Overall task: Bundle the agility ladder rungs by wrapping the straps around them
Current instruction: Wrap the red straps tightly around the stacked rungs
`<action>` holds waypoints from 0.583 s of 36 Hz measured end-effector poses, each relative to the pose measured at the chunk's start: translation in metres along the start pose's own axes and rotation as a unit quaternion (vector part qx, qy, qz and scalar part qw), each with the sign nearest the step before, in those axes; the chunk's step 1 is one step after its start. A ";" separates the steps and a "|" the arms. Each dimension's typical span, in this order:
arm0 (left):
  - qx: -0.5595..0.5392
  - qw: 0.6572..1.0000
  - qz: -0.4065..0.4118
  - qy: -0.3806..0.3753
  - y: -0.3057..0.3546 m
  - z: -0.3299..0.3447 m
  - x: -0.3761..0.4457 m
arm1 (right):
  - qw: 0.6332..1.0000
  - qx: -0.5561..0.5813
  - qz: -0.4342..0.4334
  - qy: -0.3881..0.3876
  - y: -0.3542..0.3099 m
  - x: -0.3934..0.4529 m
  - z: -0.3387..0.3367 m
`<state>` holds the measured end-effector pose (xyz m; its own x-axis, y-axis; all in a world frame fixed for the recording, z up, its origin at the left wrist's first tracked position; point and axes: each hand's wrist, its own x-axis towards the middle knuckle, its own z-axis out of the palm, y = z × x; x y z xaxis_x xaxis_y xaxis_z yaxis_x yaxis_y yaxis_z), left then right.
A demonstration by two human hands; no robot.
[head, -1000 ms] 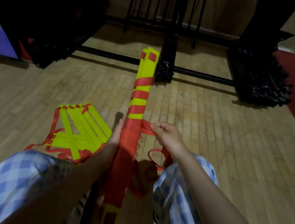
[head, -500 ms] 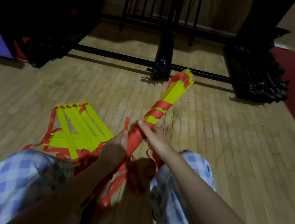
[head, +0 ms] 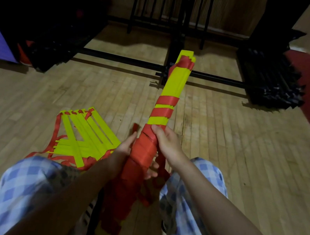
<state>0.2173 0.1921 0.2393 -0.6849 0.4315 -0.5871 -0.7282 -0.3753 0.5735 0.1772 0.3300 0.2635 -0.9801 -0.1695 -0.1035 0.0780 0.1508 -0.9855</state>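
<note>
Both hands grip the bundle of rungs (head: 173,83) between the knees: the right hand (head: 168,144) curls around its red strap wrapping (head: 142,152), the left hand (head: 122,150) pinches a strap end (head: 134,129). A second ladder (head: 83,138) lies near left.

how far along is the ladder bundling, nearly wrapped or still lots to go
Roughly half done, judging by the bundle: its near half is covered in tight orange strap, with two spaced turns farther up. In hand: the right hand grips it at the wrap's edge, and the left hand holds it from the other side. Left: the bare yellow far stretch, loose strap hanging below, and a second ladder pile unbundled on the floor.
</note>
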 end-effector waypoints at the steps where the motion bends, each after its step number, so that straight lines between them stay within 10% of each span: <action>1: -0.004 1.000 -0.004 -0.017 0.001 0.000 0.000 | 1.000 0.010 -0.008 -0.005 0.000 -0.001 -0.001; 6: 0.002 1.000 0.008 -0.021 0.001 0.010 0.005 | 0.999 -0.018 -0.013 -0.046 0.003 0.002 -0.006; 21: 0.069 0.947 0.162 0.268 0.003 -0.018 0.016 | 0.984 0.062 0.079 -0.147 0.003 0.008 -0.028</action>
<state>0.2036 0.1827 0.2214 -0.8140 -0.1812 -0.5519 -0.4922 -0.2893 0.8210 0.1642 0.3565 0.2640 -0.8598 -0.4309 -0.2742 0.2652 0.0821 -0.9607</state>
